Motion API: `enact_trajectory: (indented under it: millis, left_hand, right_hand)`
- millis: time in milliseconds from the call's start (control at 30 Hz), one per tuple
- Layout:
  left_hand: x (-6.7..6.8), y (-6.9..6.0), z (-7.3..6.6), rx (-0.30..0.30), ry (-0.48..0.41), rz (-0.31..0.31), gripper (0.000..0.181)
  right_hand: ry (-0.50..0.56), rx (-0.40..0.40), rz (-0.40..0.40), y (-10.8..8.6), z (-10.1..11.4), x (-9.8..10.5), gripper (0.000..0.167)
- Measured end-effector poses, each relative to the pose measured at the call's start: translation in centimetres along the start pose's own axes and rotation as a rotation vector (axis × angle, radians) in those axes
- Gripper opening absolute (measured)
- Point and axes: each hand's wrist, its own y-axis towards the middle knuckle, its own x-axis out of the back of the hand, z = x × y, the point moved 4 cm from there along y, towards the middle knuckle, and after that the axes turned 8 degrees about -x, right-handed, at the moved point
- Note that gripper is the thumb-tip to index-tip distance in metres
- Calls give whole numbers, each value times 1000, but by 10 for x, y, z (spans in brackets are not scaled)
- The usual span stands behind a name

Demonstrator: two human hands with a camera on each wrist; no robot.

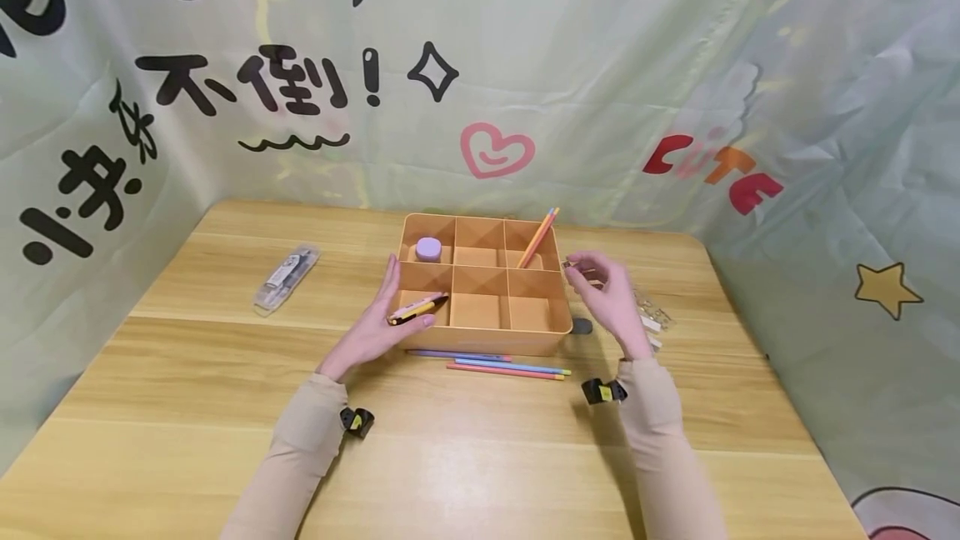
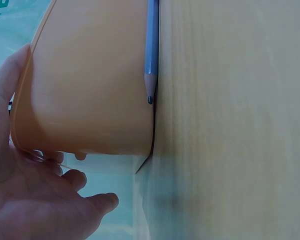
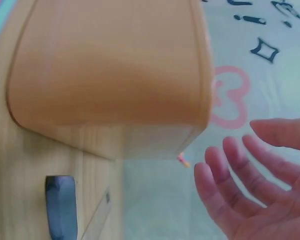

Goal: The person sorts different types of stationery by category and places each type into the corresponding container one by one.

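An orange six-compartment organizer box [image 1: 480, 342] stands on the table. My left hand [image 1: 372, 330] rests on its front left corner, thumb across the front rim and fingers along the left side. Beside that thumb, a yellow-and-black pen [image 1: 420, 309] and a pinkish pen lean in the front left compartment. A purple round object [image 1: 428, 249] sits behind them, and pencils [image 1: 537, 240] stand in the back right compartment. My right hand [image 1: 609, 294] hovers by the box's right side; in the right wrist view its fingers are loosely bent, apart, with nothing visible between them.
Several colored pencils [image 1: 502, 368] lie along the box's front. A dark grey oblong object [image 1: 582, 327] lies at its right. Clear packaging with small items [image 1: 654, 313] is partly behind the right hand. A clear plastic case [image 1: 287, 278] lies at left. Printed cloth hangs behind the table.
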Motion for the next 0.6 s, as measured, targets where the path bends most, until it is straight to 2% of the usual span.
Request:
enact_trajectory:
  millis: [167,300,367,467,600]
  left_hand:
    - [0,0,-1,6,5,5,110]
    - [0,1,-1,5,7,9,110]
    - [0,1,0,3,8,7,110]
    - [0,1,0,-1,11,4,110]
    - [0,-1,0,3,10,0,111]
  right_hand:
    - [-75,160,57,-26,17,-6,18]
    - [-161,293,151,-36,26,-15,12]
    - [-206,345,166,-38,28,-17,10]
    - [-250,397,154,-40,30,-16,7]
    - [-289,388,179,-44,35,-11,3]
